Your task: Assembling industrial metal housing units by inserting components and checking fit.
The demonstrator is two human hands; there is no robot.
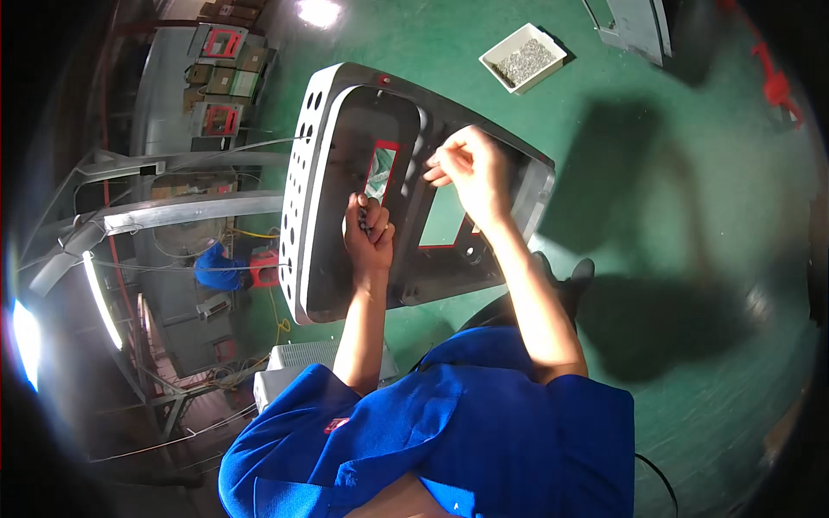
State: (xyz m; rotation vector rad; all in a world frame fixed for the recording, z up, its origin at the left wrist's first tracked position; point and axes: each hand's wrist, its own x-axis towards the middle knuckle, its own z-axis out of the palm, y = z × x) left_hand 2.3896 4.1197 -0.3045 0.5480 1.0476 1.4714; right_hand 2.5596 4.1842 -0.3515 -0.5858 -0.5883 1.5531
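A large grey-and-white housing [324, 198] stands tilted in front of me, its hollow inner side toward me. Round holes run along its left edge, and red-edged window cut-outs open through it. My left hand [371, 237] is curled closed over the housing's lower left part, with small dark metal pieces [365, 221] showing between its fingers. Farther right, my right hand [475, 177] hovers over the larger window opening [443, 216], fingers bent and drawn together toward the left. Whatever lies between those fingertips is too small to make out.
On the green floor beyond the housing sits a white tray [515, 84] of small metal parts. A grey cabinet-like piece [635, 30] stands at the far right. To the left are a metal frame [190, 205], a person in blue [218, 266], a red stool-like object [264, 268] and stacked boxes [221, 80].
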